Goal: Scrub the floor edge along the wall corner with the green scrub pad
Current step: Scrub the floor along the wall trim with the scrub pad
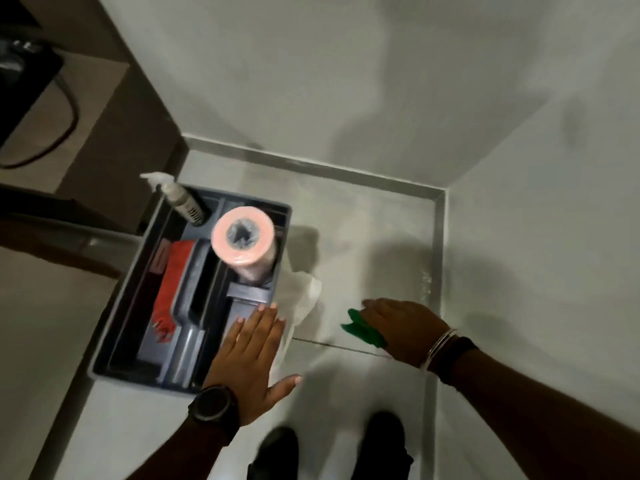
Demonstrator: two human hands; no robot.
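Head view: right hand [401, 327] clutches green scrub pad [363, 329], wall edge [437, 271] at 2 o'clock; left hand [254, 355] splayed, empty. Risk: wet floor, pad skids.

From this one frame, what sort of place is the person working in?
Probably an indoor room corner being cleaned, maybe in a home or hotel. Pale floor tiles meet plain walls at a skirting strip, and a grey cleaning caddy holds a spray bottle and pink roll.
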